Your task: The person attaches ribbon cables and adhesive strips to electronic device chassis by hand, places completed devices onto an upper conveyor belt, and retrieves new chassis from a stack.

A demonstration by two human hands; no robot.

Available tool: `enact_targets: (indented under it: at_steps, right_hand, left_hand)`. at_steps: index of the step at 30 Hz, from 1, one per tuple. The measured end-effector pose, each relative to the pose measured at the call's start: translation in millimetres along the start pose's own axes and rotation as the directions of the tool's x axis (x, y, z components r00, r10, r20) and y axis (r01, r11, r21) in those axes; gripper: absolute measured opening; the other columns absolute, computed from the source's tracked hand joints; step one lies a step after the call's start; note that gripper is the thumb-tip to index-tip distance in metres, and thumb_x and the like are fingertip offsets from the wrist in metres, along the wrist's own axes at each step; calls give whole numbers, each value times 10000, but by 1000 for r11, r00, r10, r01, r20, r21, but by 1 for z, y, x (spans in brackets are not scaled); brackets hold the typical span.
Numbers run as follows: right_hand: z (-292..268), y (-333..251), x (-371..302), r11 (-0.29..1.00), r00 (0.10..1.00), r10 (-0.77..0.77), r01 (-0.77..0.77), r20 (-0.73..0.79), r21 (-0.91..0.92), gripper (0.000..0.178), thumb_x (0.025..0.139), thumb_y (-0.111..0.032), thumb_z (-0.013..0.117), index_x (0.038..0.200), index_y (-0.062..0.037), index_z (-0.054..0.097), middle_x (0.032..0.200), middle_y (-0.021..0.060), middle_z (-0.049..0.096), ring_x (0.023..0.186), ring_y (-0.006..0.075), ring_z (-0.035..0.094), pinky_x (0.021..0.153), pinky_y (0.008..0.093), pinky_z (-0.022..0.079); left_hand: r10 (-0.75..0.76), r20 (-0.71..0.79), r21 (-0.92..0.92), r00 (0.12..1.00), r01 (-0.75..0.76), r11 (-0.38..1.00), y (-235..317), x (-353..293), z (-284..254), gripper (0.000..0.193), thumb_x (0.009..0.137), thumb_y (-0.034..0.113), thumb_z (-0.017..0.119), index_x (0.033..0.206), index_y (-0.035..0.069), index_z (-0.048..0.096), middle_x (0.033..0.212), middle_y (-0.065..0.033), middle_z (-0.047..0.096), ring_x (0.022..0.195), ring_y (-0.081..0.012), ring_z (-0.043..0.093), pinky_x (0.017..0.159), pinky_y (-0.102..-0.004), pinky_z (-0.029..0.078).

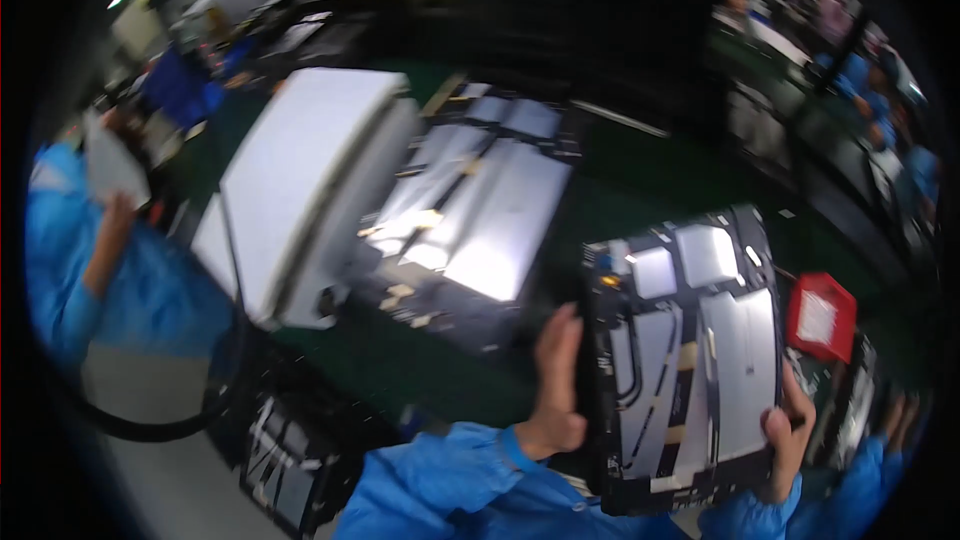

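Note:
An opened tablet with silver battery cells, dark frame and ribbon cables is held tilted up in front of me. My right hand grips its lower right edge, thumb on the front. My left hand is upright beside the left edge with fingers stretched out; whether it touches the tablet I cannot tell. Farther off, to the left, lies a second group of opened tablets, their shiny battery cells facing up. Blur hides the small parts.
A thick white stack stands left of the lying tablets on the green table. At right is a red bin. More opened tablets sit lower left, near a black cable. Co-workers in blue sleeves flank me.

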State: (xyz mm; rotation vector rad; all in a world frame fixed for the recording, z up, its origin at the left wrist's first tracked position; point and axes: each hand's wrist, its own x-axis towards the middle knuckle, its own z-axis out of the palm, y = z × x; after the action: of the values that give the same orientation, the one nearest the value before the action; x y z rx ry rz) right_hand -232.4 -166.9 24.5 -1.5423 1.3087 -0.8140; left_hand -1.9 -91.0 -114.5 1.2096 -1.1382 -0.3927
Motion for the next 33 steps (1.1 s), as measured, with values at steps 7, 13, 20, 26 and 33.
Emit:
enact_targets:
  at_steps: [7,13,20,26,33]
  right_hand:
    - [-64,-14,117,928,969,-132,195,-209,319,680,782,-315,628,1354,-15,413,1235,134,541,1093,198,535,964,279,380]
    - [-109,11,246,858,976,-104,186,-193,478,577,831,-215,637,1330,-9,435,1176,85,551,998,135,565,861,251,463]
    - [-60,53,386,751,989,-17,110,-147,651,279,784,-181,692,1017,-43,625,887,66,643,769,180,623,711,293,517]
    - [-48,71,413,902,965,-123,205,-230,380,226,800,-179,678,981,-43,667,895,42,644,809,160,598,720,288,474]
    - [-114,46,386,642,789,-587,316,-182,-698,290,938,-219,463,1068,-14,621,947,138,656,849,255,618,780,322,458]
  left_hand:
    - [-137,-305,-60,943,124,990,10,11,6,853,878,632,197,1424,-13,82,1450,-240,212,1339,-343,232,1074,-450,132]
    - [-131,-167,62,977,143,988,17,7,3,820,885,606,191,1388,-41,173,1436,-237,230,1337,-341,232,1072,-447,147]
    - [-143,-141,70,980,154,986,15,7,0,812,879,617,207,1358,-37,240,1429,-230,237,1332,-325,247,1071,-405,167]
    - [-192,-106,217,976,211,953,14,5,-10,807,859,667,219,1230,-20,423,1394,-262,210,1244,-365,313,983,-427,314]
    - [-127,-80,151,989,138,979,15,13,2,837,852,688,252,1235,-24,470,1392,-278,222,1279,-377,251,972,-436,331]
